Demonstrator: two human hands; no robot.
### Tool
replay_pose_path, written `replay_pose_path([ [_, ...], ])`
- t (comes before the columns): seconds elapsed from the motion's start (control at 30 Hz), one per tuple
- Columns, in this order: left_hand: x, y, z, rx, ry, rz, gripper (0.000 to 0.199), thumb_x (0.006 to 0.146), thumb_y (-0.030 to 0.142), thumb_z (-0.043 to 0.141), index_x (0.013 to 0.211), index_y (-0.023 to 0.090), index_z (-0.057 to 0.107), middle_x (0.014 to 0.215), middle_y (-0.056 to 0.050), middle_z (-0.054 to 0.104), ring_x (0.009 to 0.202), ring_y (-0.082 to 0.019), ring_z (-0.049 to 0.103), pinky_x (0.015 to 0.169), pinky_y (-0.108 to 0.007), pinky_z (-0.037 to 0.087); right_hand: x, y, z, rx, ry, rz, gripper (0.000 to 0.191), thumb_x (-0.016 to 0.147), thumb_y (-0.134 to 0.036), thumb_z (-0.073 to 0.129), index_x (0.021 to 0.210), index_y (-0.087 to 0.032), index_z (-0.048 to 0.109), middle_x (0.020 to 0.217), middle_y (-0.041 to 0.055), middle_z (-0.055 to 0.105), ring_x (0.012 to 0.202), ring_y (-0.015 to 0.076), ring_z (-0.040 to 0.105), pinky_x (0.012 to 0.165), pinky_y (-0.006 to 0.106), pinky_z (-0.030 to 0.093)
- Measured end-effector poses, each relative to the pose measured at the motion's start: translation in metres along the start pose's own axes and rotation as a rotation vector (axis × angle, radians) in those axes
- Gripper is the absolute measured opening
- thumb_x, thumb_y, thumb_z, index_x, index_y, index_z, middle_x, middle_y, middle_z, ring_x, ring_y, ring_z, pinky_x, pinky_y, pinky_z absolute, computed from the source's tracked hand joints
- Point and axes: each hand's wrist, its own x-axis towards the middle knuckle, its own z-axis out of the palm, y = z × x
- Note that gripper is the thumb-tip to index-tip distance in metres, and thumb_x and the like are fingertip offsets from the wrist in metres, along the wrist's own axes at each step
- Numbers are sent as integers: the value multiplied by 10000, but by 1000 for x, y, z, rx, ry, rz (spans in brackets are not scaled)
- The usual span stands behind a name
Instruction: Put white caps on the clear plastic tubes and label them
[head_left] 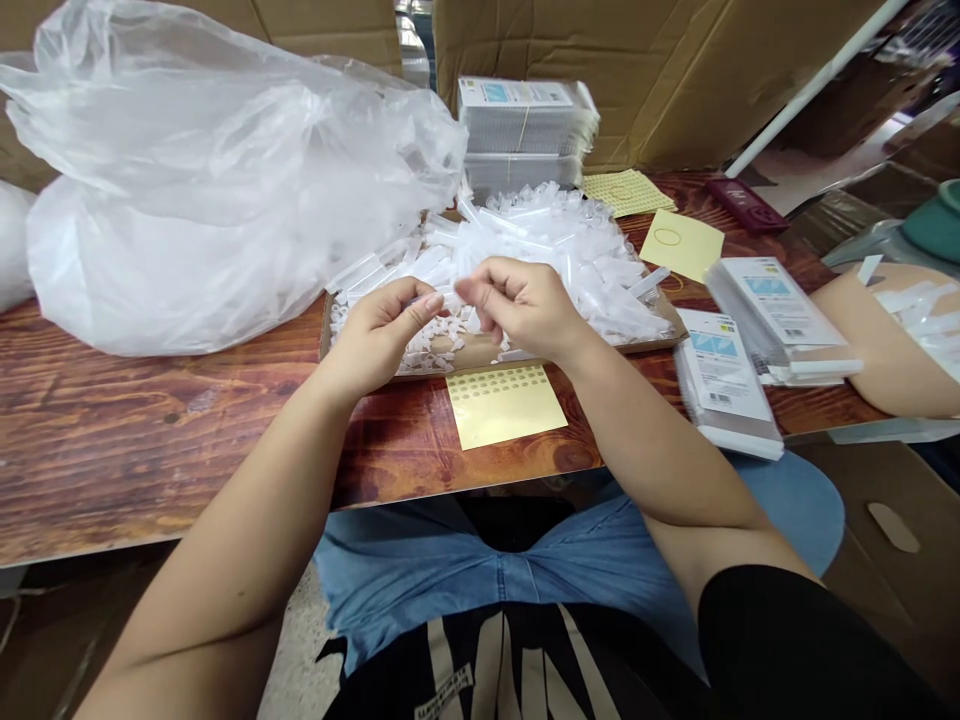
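Over the front of a shallow cardboard tray point(480, 352), my left hand point(384, 332) and my right hand point(526, 305) meet almost fingertip to fingertip. Both are closed in a pinch. A small translucent plastic piece point(451, 298) shows between them, its outline blending into the pile behind. That pile of clear plastic pieces point(540, 240) fills most of the tray. Smaller white bits point(431, 352) lie scattered at its front left. Just below the tray, a yellow sticker sheet point(510, 408) with rows of small labels lies on the wooden table point(187, 440).
A large translucent plastic bag point(240, 190) bulges at the left. Banded packs point(521, 125) are stacked behind the tray. More labelled packs point(727, 380) lie at the right, beside a rounded tan container point(862, 345) of clear pieces. Cardboard point(652, 80) walls the back.
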Motion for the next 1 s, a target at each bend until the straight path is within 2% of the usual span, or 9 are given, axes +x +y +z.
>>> replay_pose_path([
  [0.2,0,4,1,-54,-2,-59,393,832,583,653,804,192,637,692,4,546,669,-146,458,671,-292,394,0,-5,-2,-130,-17,-62,345,930,-528,642,855,-209,537,684,-43,494,611,106,447,609,267,359],
  [0.27,0,5,2,-59,1,-68,388,825,583,652,801,196,640,646,15,504,630,-140,419,631,-291,369,0,-6,-3,-147,-40,-37,345,964,-519,576,818,-212,513,640,-49,455,603,111,432,610,272,350],
  [0.43,0,7,5,-80,29,-113,405,801,619,645,787,215,617,549,41,354,546,-135,304,530,-293,261,0,-8,-3,-153,-12,-71,291,926,-485,613,869,-213,525,699,-43,492,648,117,440,644,272,361],
  [0.53,0,8,7,-33,47,-84,399,802,616,646,805,218,631,562,32,388,574,-145,343,550,-293,292,1,-9,-5,-146,-38,7,328,949,-497,576,798,-217,498,654,-48,443,643,119,419,632,269,348],
  [0.67,0,8,9,-124,-56,-167,376,832,584,625,814,209,642,562,33,402,539,-136,346,529,-295,296,2,-11,-7,-114,-84,-68,198,916,-368,624,869,-218,503,747,-46,499,673,111,441,666,259,371],
  [0.73,0,6,10,-123,-62,-180,373,855,577,600,820,207,632,579,28,431,535,-136,360,528,-295,303,2,-12,-6,-140,-74,-64,187,945,-332,588,829,-216,498,698,-50,480,658,113,431,665,261,367],
  [0.8,-2,6,12,-13,2,-105,361,882,562,570,829,207,613,643,7,512,594,-151,436,582,-297,358,3,-12,-4,-131,-33,-1,245,964,-341,588,779,-211,495,642,-52,454,635,112,423,637,258,353],
  [0.87,-6,7,14,203,84,1,325,918,521,541,861,207,607,736,-19,598,695,-173,516,673,-305,405,5,-11,-1,-17,-32,107,360,967,-438,617,726,-213,470,595,-59,416,577,101,389,573,250,325],
  [1.0,-13,15,17,587,130,139,281,972,462,494,915,210,605,830,-48,658,778,-201,565,747,-330,409,4,-10,0,269,-186,299,567,880,-712,642,683,-235,407,547,-81,356,468,74,269,452,247,237],
])
